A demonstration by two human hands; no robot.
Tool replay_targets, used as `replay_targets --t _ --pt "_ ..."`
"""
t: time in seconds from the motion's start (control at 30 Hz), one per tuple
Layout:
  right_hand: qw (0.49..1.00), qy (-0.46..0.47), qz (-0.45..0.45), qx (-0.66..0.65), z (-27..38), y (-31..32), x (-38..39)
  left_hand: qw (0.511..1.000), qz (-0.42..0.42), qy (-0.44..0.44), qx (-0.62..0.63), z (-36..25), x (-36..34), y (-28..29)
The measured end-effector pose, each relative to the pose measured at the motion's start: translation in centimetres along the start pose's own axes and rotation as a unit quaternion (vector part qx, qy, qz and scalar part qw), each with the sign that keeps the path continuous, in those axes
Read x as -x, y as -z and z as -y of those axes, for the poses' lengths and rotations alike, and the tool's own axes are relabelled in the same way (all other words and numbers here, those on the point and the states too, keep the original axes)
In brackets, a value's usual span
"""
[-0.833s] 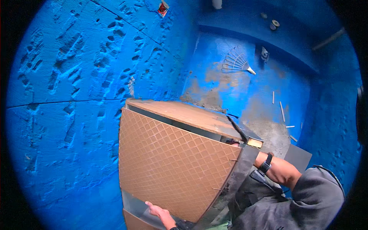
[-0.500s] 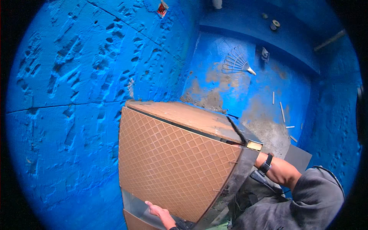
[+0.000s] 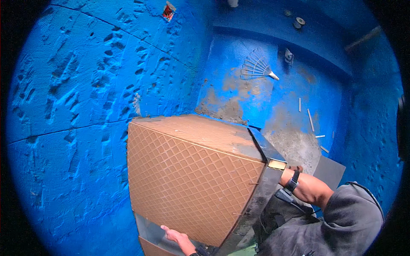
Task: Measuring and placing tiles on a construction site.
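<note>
A large brown tile (image 3: 192,170), its raised diamond-grid back facing me, stands upright on the near side of a box-like structure. My left hand (image 3: 174,235) is at the tile's lower edge, thumb stretched out and the other fingers curled, gripping that edge. My right hand (image 3: 287,176) reaches to the far side of the grey metal frame (image 3: 252,200) along the tile's right edge; its fingers are hidden. A flat brown panel (image 3: 196,130) tops the structure and meets the tile's upper edge. Small clips stick out near the tile's right edge.
A rough blue wall (image 3: 77,94) rises on the left, with a wall opening (image 3: 168,10) holding red material. On the stained floor lie a fan-shaped wire tool (image 3: 258,70), several white strips (image 3: 310,119) and a grey sheet (image 3: 329,173). Another brown tile (image 3: 153,248) sits below.
The tile's upper edge has moved in against the top panel, and the dark gap between them has closed. Both hands keep nearly the same places; the view has shifted slightly.
</note>
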State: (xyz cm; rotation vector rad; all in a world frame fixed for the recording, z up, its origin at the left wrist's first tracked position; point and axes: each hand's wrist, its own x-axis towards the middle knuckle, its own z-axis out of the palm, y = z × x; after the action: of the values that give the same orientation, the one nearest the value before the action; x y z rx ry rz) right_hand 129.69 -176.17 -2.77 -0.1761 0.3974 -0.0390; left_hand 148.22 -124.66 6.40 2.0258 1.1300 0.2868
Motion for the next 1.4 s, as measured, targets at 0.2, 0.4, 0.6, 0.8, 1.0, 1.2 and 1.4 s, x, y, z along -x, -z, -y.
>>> replay_targets --t 0.2,0.4,0.6,0.8,1.0,1.2,1.4 --pt "0.999 0.029 -0.040 -0.010 -0.6 0.8 0.7 0.998 0.048 0.012 0.034 -3.4 4.6 -0.8" --pt "0.995 0.057 -0.070 -0.029 -0.9 1.2 1.6 0.251 0.134 0.424 0.860 -6.9 13.7 2.3" --pt "0.993 0.073 -0.084 -0.049 -1.0 1.4 2.3 0.283 0.151 0.315 0.893 -6.5 14.0 1.9" --pt "0.989 0.088 -0.095 -0.067 -1.6 1.7 3.3 0.251 0.150 0.370 0.882 -6.5 13.8 2.2" --pt "0.986 0.103 -0.104 -0.083 -1.6 1.5 3.0 0.207 0.149 0.433 0.864 -6.4 13.5 2.5" --pt "0.986 0.092 -0.097 -0.102 -1.9 1.3 2.6 0.670 0.177 0.317 0.647 -4.9 8.5 2.9" --pt "0.989 0.044 -0.103 -0.094 0.4 2.2 3.0 0.985 0.171 -0.023 0.029 1.0 4.9 3.8"
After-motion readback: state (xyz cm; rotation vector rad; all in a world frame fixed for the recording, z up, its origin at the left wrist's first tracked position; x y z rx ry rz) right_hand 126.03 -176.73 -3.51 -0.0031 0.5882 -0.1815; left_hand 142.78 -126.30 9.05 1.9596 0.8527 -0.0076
